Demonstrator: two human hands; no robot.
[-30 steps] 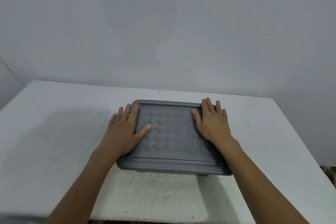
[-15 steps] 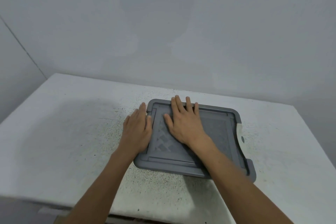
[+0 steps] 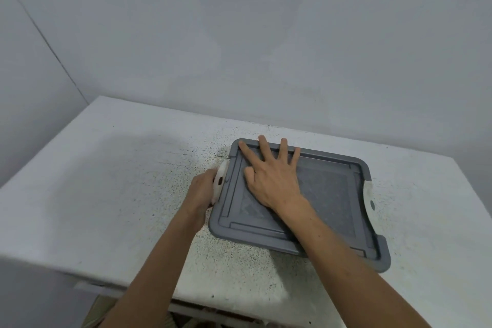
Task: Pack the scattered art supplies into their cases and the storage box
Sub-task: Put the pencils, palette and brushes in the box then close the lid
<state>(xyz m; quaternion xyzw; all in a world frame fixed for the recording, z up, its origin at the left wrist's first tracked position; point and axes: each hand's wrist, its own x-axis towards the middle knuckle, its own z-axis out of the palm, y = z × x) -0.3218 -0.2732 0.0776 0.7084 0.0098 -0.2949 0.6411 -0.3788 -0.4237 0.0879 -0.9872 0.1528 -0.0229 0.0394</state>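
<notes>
On table [image 3: 106,194], storage box [image 3: 332,194] crosswise, right end nearer

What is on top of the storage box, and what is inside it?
The right hand lies flat on the grey lid. The left hand grips the white side latch. The lid hides the contents.
</notes>
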